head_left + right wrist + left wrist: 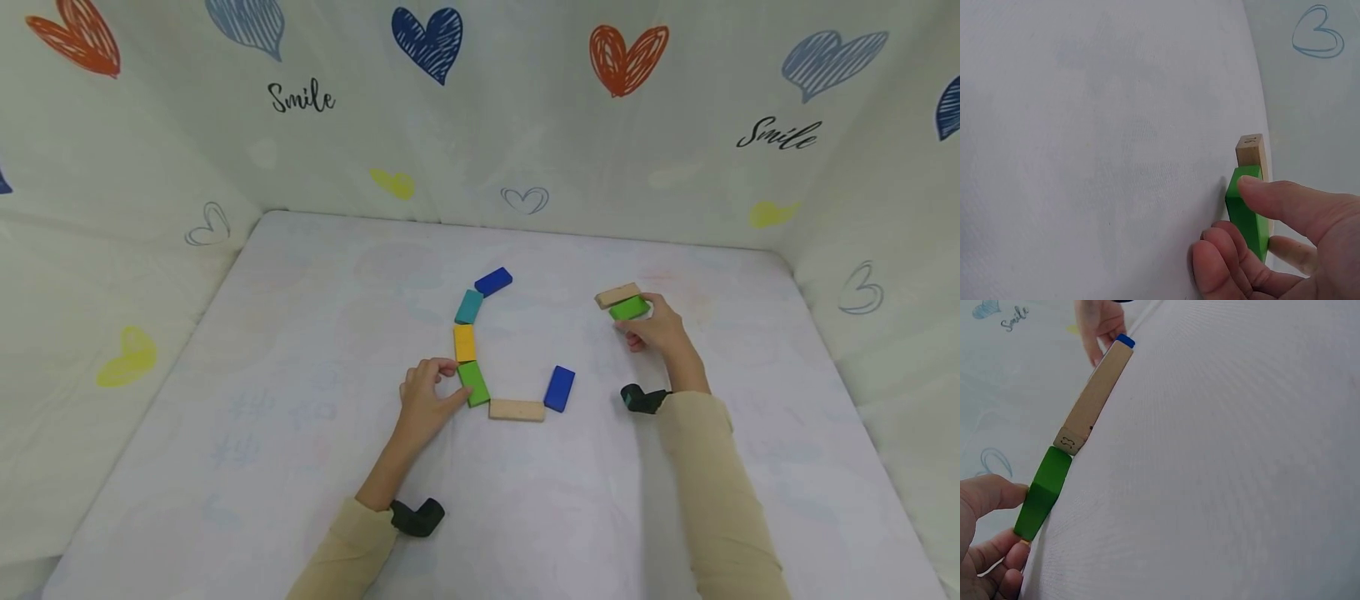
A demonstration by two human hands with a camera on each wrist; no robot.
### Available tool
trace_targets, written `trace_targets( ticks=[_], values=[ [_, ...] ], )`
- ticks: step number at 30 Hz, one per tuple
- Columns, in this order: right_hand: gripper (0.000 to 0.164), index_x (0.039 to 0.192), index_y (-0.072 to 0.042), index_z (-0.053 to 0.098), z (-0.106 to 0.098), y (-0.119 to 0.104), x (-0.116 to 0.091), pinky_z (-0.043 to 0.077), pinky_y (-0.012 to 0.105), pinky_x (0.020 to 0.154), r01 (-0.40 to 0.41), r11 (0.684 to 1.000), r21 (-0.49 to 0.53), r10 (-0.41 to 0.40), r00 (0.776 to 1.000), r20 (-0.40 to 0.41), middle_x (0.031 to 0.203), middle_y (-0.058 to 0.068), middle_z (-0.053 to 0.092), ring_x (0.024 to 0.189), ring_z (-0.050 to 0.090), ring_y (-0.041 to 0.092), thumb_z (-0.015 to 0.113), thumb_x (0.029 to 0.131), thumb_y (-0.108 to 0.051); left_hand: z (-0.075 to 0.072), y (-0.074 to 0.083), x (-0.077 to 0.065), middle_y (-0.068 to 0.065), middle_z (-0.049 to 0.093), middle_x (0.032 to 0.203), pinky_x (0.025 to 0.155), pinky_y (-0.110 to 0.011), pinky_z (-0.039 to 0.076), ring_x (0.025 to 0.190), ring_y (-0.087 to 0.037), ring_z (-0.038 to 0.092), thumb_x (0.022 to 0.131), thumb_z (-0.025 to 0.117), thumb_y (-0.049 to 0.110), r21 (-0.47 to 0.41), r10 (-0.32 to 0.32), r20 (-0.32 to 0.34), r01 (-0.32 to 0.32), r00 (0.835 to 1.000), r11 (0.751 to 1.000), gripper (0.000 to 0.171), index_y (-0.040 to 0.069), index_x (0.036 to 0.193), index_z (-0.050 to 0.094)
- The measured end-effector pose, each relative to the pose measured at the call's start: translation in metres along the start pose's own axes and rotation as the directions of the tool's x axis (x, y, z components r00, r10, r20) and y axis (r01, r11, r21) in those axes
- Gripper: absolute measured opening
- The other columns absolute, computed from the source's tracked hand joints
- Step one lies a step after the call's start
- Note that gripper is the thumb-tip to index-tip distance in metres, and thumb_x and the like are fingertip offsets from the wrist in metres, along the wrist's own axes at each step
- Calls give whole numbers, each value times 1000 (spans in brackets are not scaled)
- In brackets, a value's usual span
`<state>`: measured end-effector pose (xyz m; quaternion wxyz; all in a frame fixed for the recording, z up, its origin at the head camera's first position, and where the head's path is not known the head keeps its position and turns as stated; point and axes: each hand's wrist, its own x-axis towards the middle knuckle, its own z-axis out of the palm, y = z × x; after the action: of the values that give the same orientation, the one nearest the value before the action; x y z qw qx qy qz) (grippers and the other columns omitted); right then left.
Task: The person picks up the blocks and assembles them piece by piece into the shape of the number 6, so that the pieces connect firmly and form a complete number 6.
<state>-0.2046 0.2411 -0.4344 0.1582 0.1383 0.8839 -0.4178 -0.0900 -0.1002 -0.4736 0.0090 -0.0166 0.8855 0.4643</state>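
My left hand (pixel 424 402) pinches a green block (pixel 474 384) lengthwise between thumb and fingers; the block lies on the table in a curved row. The left wrist view shows that green block (pixel 1044 490) with one end at a natural wood block (pixel 1094 400). On the right, my right hand (pixel 662 328) grips another green block (pixel 629 309), thumb at its near end. Just behind it lies a natural wood block (pixel 617 295). In the right wrist view, the gripped green block (pixel 1246 212) partly hides that wood block (pixel 1249 150).
The row bends from a blue block (pixel 493 282) through a teal block (pixel 469 307) and a yellow block (pixel 464 342), past the green one, to a wood block (pixel 517 410) and another blue block (pixel 559 388). A white cloth (pixel 540 508) covers the table; a heart-printed curtain (pixel 525 133) stands behind.
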Motion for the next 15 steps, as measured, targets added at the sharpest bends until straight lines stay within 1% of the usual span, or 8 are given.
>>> trace_targets(
  ticks=[4,8,15],
  values=[
    [82,147,-3,11,-1,-1,0,53,26,57,-12,1000,2,12,1000,5,69,5,59,54,59,9,63,86,-19,0,0,0,-5,55,102,88,-41,26,102,-22,44,79,72,21,-5,1,-1,-1,1000,1000,38,10,112,55],
    [83,147,-4,9,-2,0,2,53,26,57,-26,1000,-16,27,999,19,67,4,59,53,59,10,63,87,-20,0,0,0,-5,55,102,88,-41,26,102,-22,44,79,72,22,-11,-2,-1,2,1000,1000,39,11,112,55],
    [83,148,-3,7,-3,1,6,53,26,57,-24,999,-37,26,999,45,66,3,58,53,59,9,62,87,-21,1,-1,0,-5,55,102,87,-41,26,102,-22,44,79,72,22,-8,-1,0,1,1000,1000,39,10,112,55]
  ],
)
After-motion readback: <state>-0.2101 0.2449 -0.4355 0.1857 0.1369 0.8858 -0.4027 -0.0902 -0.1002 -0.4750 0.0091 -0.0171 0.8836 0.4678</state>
